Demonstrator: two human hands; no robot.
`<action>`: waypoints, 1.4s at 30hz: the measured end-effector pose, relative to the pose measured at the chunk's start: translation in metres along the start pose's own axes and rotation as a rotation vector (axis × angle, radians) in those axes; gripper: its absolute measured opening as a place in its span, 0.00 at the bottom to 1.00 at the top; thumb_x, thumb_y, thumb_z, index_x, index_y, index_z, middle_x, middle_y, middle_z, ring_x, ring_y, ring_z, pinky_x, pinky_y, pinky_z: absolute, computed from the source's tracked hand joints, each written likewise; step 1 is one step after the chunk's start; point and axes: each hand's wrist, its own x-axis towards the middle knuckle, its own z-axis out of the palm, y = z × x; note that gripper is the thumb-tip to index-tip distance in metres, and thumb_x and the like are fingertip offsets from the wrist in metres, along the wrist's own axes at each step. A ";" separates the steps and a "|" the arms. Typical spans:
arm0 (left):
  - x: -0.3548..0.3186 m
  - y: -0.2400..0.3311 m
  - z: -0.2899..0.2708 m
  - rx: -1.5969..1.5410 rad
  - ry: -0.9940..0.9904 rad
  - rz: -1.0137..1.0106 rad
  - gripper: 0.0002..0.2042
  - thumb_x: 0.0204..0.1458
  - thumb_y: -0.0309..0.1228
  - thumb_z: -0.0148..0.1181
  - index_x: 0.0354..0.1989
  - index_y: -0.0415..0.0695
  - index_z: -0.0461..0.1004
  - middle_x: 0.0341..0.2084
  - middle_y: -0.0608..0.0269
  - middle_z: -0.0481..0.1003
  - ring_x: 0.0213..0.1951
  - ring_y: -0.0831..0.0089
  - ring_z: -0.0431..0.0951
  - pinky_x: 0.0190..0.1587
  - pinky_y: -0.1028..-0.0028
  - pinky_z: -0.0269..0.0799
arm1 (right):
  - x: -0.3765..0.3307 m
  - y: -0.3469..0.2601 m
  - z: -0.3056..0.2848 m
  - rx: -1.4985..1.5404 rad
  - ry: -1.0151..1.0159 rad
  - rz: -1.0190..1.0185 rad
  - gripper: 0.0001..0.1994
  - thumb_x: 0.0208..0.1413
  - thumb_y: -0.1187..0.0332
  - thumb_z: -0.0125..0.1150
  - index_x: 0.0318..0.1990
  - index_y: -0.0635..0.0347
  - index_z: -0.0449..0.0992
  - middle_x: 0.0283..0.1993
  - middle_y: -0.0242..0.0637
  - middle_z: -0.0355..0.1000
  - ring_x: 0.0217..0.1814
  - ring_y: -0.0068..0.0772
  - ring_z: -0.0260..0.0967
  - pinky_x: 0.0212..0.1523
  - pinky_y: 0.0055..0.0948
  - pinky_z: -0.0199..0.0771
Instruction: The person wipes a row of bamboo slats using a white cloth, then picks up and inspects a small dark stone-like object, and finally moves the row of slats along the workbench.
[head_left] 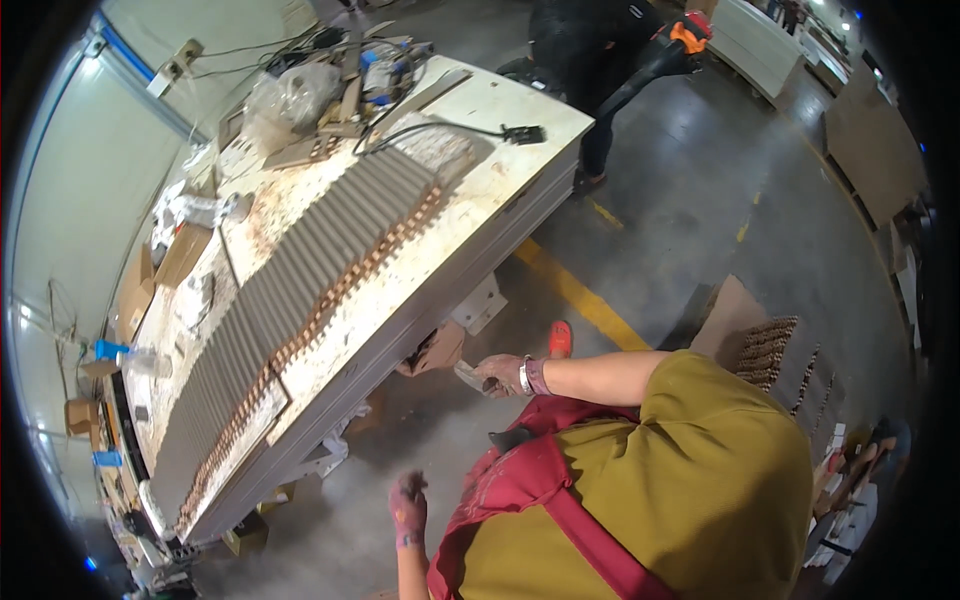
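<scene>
My right hand [499, 375], its fingers stained dark, is closed around a small pale greyish flat piece [467, 377] beside the table's near edge. Its exact kind is unclear. Lower down, my left hand [408, 505] hangs beside my apron, fingers loosely bent, with nothing visible in it. Both hands are apart from the table [480, 215]. On that table lies a long, slanting row of grey strips [330, 225], set side by side, their brown ends [345, 285] stepping along the near side.
A black cable [450, 125] with a plug crosses the table's far end, near a crumpled plastic bag [290, 105] and scraps. Another person [590, 60] in dark clothes stands beyond the corner. Stacked pieces with brown edges [768, 355] sit on the floor behind my right arm.
</scene>
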 end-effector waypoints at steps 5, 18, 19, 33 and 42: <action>-0.169 -0.134 0.015 -0.230 -0.117 -0.672 0.14 0.61 0.38 0.50 0.44 0.41 0.77 0.31 0.57 0.81 0.39 0.69 0.80 0.43 0.71 0.72 | 0.019 0.028 0.095 -0.162 -0.195 0.087 0.14 0.53 0.52 0.62 0.40 0.49 0.74 0.31 0.28 0.70 0.32 0.24 0.67 0.33 0.29 0.71; -0.051 -0.192 0.023 -0.710 0.040 -0.546 0.15 0.56 0.41 0.58 0.32 0.39 0.73 0.23 0.59 0.76 0.28 0.71 0.73 0.33 0.68 0.69 | 0.055 -0.004 0.269 -0.183 -0.438 0.181 0.12 0.57 0.56 0.59 0.46 0.46 0.72 0.37 0.25 0.68 0.41 0.21 0.66 0.40 0.28 0.71; -0.032 -0.197 0.011 -0.555 0.033 -0.509 0.15 0.56 0.41 0.58 0.31 0.38 0.72 0.23 0.59 0.76 0.27 0.71 0.72 0.32 0.68 0.68 | 0.068 0.000 0.270 -0.116 -0.498 0.141 0.12 0.57 0.57 0.59 0.46 0.47 0.72 0.39 0.26 0.69 0.42 0.23 0.66 0.42 0.31 0.71; 0.084 -0.169 -0.172 -0.281 0.219 0.211 0.18 0.63 0.42 0.48 0.40 0.36 0.74 0.28 0.51 0.76 0.29 0.63 0.73 0.33 0.65 0.70 | 0.045 -0.047 0.312 0.277 -0.173 -0.203 0.07 0.60 0.61 0.58 0.39 0.51 0.77 0.26 0.25 0.71 0.24 0.20 0.69 0.20 0.20 0.69; 0.144 -0.144 -0.220 -0.448 0.103 0.326 0.06 0.55 0.26 0.55 0.30 0.36 0.71 0.24 0.52 0.73 0.28 0.59 0.74 0.36 0.65 0.72 | 0.021 0.000 0.350 0.567 0.071 -0.341 0.10 0.60 0.61 0.58 0.40 0.57 0.75 0.31 0.33 0.74 0.27 0.25 0.72 0.23 0.22 0.74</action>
